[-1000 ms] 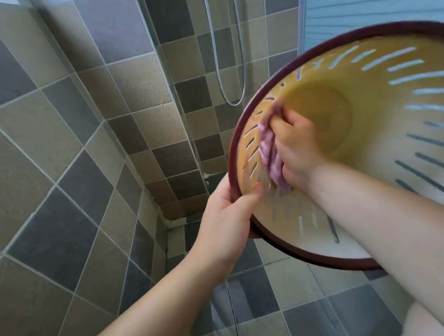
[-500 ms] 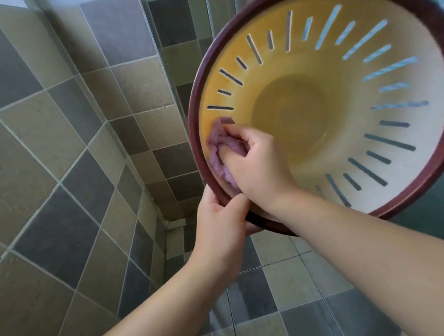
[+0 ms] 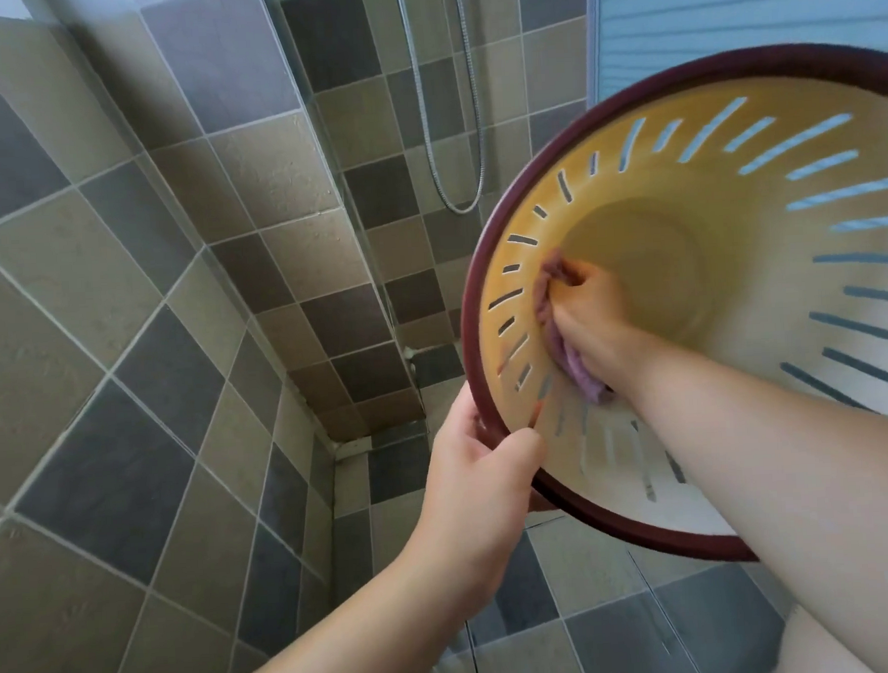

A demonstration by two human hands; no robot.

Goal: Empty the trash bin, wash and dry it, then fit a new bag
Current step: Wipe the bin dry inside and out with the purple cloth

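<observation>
The trash bin (image 3: 772, 350) is a cream plastic basket with slotted walls and a dark red rim, held tilted in the air with its mouth facing me. My left hand (image 3: 483, 481) grips the rim at its lower left, thumb inside. My right hand (image 3: 587, 316) reaches deep into the bin and holds a purple cloth (image 3: 569, 353), pressing it against the left inner wall near the bottom. The bin's inside holds nothing else.
Tiled walls in grey and tan meet in a corner at the left and centre (image 3: 375, 432). A metal shower hose (image 3: 458, 196) hangs on the back wall. A pale blue slatted panel (image 3: 749, 16) stands at the upper right. The tiled floor (image 3: 550, 639) lies below.
The bin has swung down and to the right after being raised half a second ago. My right hand with the cloth has moved from the rim deeper toward the bottom. My left hand keeps its grip on the rim.
</observation>
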